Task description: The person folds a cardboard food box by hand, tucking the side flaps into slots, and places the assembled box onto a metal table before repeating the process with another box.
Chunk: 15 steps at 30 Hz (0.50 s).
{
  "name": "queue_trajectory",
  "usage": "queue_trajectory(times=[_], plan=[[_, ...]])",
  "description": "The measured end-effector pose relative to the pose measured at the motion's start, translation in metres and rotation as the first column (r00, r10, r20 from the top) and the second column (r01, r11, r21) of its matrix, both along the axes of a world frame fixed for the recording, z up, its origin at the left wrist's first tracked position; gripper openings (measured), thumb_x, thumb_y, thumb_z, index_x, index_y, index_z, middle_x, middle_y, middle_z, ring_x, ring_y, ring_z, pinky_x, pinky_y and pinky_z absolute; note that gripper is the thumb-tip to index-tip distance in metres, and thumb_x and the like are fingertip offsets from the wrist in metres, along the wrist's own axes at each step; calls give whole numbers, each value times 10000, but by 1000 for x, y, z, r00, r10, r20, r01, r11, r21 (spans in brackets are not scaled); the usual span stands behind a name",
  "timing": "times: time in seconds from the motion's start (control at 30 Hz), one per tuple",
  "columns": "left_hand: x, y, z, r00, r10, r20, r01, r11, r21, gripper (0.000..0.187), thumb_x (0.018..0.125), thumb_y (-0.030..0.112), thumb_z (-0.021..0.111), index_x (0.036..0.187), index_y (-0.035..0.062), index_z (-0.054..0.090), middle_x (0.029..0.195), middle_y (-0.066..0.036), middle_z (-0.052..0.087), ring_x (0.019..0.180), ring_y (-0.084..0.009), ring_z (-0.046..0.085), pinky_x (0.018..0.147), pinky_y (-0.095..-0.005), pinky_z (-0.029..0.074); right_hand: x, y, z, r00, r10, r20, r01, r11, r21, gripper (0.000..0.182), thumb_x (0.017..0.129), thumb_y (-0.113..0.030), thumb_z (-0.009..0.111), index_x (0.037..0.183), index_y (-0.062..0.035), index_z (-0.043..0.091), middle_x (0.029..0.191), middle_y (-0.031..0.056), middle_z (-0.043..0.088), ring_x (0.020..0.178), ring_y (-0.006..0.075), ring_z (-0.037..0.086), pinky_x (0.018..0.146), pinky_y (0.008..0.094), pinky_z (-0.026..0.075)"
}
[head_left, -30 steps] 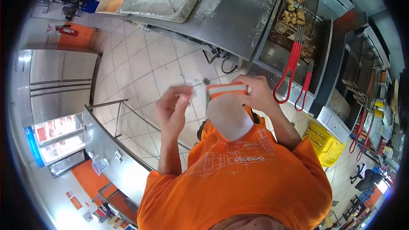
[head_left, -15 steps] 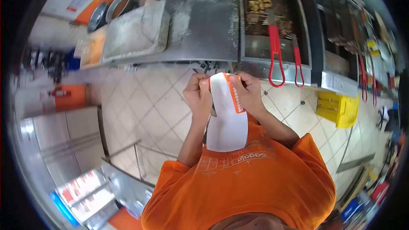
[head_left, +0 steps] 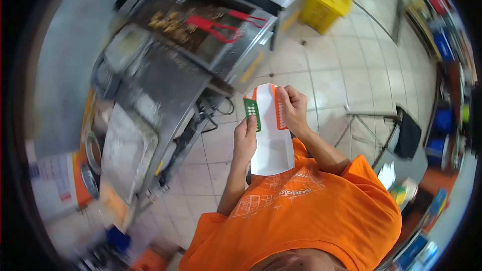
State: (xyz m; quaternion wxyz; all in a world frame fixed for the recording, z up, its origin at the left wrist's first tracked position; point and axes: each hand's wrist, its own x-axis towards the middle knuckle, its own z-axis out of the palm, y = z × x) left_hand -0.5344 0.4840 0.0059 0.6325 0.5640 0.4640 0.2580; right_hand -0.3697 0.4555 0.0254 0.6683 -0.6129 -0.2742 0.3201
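A paperboard food box (head_left: 271,143), white inside with printed green and orange side flaps, is held in front of my chest in the head view. Its side flaps stand folded up at the far end, while the near end spreads out close to my orange shirt. My left hand (head_left: 245,141) is closed on the green flap, thumb on the outer face. On the other side, my right hand (head_left: 293,105) grips the orange flap near the far corner. The fingers beneath the board are partly hidden.
A fryer (head_left: 221,57) with fried pieces (head_left: 168,21) and red-handled baskets (head_left: 213,28) stands ahead to the left. Beside it is a steel counter (head_left: 168,78) with a floury tray (head_left: 128,153). A yellow bin (head_left: 325,6) is on the tiled floor; a small table (head_left: 414,153) is at right.
My view and body have turned to the right, so the fryer and counter now lie to the left. My left hand has moved nearer along its side, and the green flap now shows.
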Motion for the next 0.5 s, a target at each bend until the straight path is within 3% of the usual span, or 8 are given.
queue_trajectory(times=[0.03, 0.1, 0.17, 0.23, 0.33, 0.37, 0.4, 0.5], plan=[[14, -11, 8, 1000, -4, -5, 4, 999, 43, 379, 1052, 309, 475, 973, -36, 611, 772, -47, 587, 710, -111, 482, 662, -282, 420, 7, -17, -2, 993, -48, 106, 49, 999, -8, 309, 998, -171, 570, 743, 3, 564, 650, -55, 493, 616, 23, 395, 506, 230, 340], [23, -29, 2, 991, -59, -123, 70, 993, 94, 376, 1055, 297, 472, 979, -41, 618, 762, -38, 589, 680, -113, 478, 648, -277, 427, 10, -53, 4, 993, -86, -75, 78, 991, -105, 240, 1007, -176, 553, 888, 27, 600, 655, -46, 491, 607, 32, 412, 525, 228, 361], [32, -39, 7, 999, -34, 3, 34, 998, 49, 369, 1052, 289, 479, 953, -39, 617, 742, -36, 587, 670, -108, 478, 629, -287, 426, 12, -88, 23, 953, -33, -300, -33, 977, -212, 235, 1003, -148, 544, 1149, 29, 595, 666, -15, 529, 608, 55, 472, 560, 233, 414], [56, -63, 2, 994, -83, 77, 78, 995, 67, 367, 1041, 278, 500, 921, -48, 617, 720, -36, 586, 677, -94, 483, 617, -298, 426, 14, -145, -4, 987, -129, -94, 102, 965, -242, 235, 994, -121, 545, 1186, 6, 593, 672, 0, 553, 602, 64, 491, 560, 234, 423], [61, -81, -29, 917, -380, -121, 389, 919, 65, 385, 1026, 283, 521, 919, -71, 628, 725, -51, 619, 692, -105, 514, 650, -322, 454, -8, -196, -1, 914, -406, 25, 398, 879, -262, 304, 974, -85, 556, 1272, -35, 585, 678, 30, 569, 603, 72, 505, 572, 240, 444], [65, -89, -37, 851, -477, -220, 498, 866, 52, 398, 1024, 288, 522, 912, -78, 633, 718, -54, 628, 691, -110, 521, 662, -329, 461, -13, -214, -9, 908, -390, 151, 418, 867, -272, 319, 968, -100, 572, 1281, -46, 595, 678, 46, 578, 615, 85, 527, 585, 251, 457], [71, -100, -37, 843, -528, -102, 532, 847, 8, 375, 1015, 283, 541, 982, -82, 617, 806, -79, 644, 744, -128, 552, 693, -332, 475, -15, -233, -20, 888, -371, 273, 443, 849, -286, 334, 962, -115, 588, 1290, -57, 606, 677, 61, 586, 628, 98, 549, 599, 263, 470], [94, -150, -63, 802, -597, 2, 595, 800, -78, 439, 993, 263, 584, 1230, -91, 482, 1065, -161, 622, 917, -183, 596, 791, -333, 498, -9, -298, -15, 930, -231, 287, 330, 869, -370, 371, 896, -164, 689, 1255, -78, 651, 809, 109, 650, 730, 189, 623, 695, 333, 506]])
